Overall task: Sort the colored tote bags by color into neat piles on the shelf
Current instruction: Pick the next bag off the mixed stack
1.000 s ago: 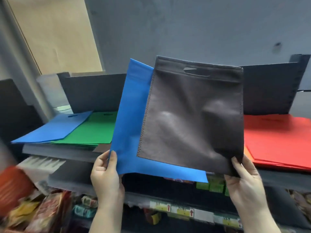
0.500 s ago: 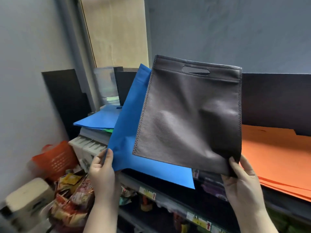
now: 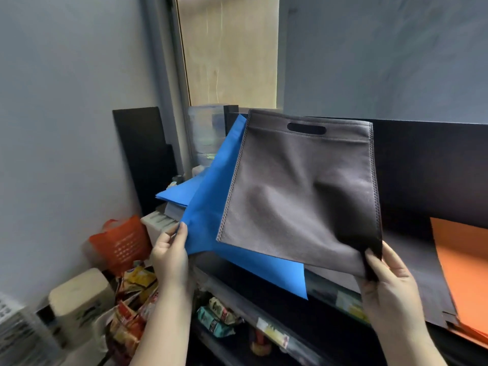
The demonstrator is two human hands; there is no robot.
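Note:
I hold two flat tote bags up in front of the shelf. My right hand (image 3: pixel 388 281) pinches the lower right corner of a dark grey bag (image 3: pixel 298 196) with a slot handle at its top. Behind it and to the left is a blue bag (image 3: pixel 208 215); my left hand (image 3: pixel 170 253) pinches its lower left corner. A pile of blue bags (image 3: pixel 179 192) lies on the shelf's left end, partly hidden by the held blue bag. An orange pile (image 3: pixel 464 270) lies at the right, with a dark grey pile (image 3: pixel 420 281) just left of it.
The shelf (image 3: pixel 327 291) has a black back panel (image 3: pixel 433 167). Below it a lower shelf holds snack packets (image 3: pixel 219 317). At the lower left are an orange plastic bag (image 3: pixel 121 241), a cream box (image 3: pixel 79 299) and more packets. Grey walls stand at left and behind.
My view has swung further left, so the green and red piles have left the frame. Both hands keep the same hold on the two bags, now nearer the blue pile.

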